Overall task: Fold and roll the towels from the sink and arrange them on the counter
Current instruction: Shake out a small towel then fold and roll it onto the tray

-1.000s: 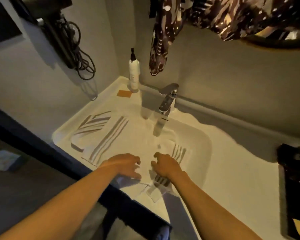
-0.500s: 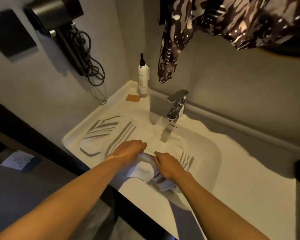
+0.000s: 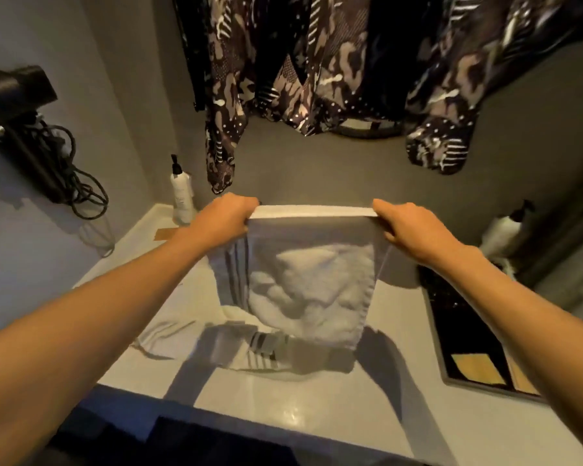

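Observation:
A white towel (image 3: 310,284) with dark stripes on its left side hangs in the air above the sink. My left hand (image 3: 223,220) grips its upper left corner and my right hand (image 3: 408,230) grips its upper right corner, so the top edge is stretched taut between them. Below it, other white striped towels (image 3: 263,351) lie crumpled in the sink, one spreading out to the left (image 3: 162,334). The hanging towel hides the tap and most of the basin.
The white counter (image 3: 283,405) runs along the front. A white pump bottle (image 3: 181,196) stands in the back left corner, another bottle (image 3: 498,230) at the right. A dark tray (image 3: 465,334) sits right of the sink. Patterned cloth (image 3: 317,68) hangs above; a hair dryer (image 3: 17,105) is wall-mounted left.
Both hands have lifted a towel out of the sink and spread it wide in the air. The camera has tilted up and shifted right.

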`<move>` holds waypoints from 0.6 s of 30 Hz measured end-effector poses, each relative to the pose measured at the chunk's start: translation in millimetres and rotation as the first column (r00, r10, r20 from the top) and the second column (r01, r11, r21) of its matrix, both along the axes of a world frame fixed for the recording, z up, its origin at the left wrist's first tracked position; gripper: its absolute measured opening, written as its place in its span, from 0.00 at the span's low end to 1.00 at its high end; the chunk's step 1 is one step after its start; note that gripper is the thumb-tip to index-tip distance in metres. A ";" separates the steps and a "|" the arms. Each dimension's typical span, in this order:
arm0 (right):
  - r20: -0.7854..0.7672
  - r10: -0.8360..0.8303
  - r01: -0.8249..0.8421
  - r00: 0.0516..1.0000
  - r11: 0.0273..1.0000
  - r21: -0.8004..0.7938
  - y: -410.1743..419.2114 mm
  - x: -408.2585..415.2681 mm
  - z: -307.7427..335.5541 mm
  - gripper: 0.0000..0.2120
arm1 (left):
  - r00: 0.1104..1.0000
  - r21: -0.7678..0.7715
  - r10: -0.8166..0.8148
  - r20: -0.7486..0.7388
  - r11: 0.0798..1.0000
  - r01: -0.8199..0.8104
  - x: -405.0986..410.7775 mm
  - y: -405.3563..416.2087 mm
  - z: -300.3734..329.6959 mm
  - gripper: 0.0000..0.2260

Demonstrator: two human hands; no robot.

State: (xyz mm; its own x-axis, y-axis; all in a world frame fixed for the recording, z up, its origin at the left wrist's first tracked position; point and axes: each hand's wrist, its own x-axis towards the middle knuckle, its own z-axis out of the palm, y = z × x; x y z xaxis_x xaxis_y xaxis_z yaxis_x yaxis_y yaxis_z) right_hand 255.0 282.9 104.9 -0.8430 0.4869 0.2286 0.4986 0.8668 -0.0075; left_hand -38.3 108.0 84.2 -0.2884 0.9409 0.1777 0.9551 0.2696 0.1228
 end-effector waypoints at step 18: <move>0.227 -0.225 0.265 0.948 0.949 -0.169 -56.9 238.4 -209.4 0.02 | 0.913 -0.297 -0.253 0.320 0.888 0.350 168.0 13.7 -194.4 0.15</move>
